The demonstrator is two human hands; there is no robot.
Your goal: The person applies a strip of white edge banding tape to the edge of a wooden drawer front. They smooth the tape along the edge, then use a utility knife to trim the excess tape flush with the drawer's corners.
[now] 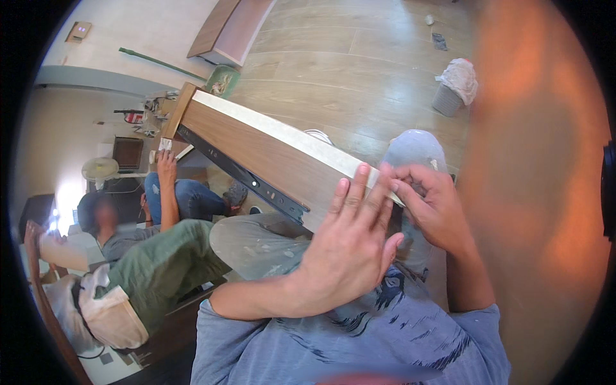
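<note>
A wooden drawer [250, 144] lies slantwise across my lap. Along its upper edge runs a cream-white edge strip [282, 136], and a black metal drawer slide [247, 176] is fixed to its side. My left hand [343, 240] rests flat over the near end of the wood, fingers stretched out, with the fingertips on the strip. At the strip's near end my right hand [433, 205] has thumb and fingers pinched together at the edge. The fingers of both hands partly hide that end.
On the left, a co-worker in blue jeans [186, 197] reaches a hand [167, 160] to the drawer's far end. Another person in green trousers [160, 263] is closer. A grey bin [447, 100], a green basket [222, 81] and a wooden cabinet piece [234, 32] stand on the floor.
</note>
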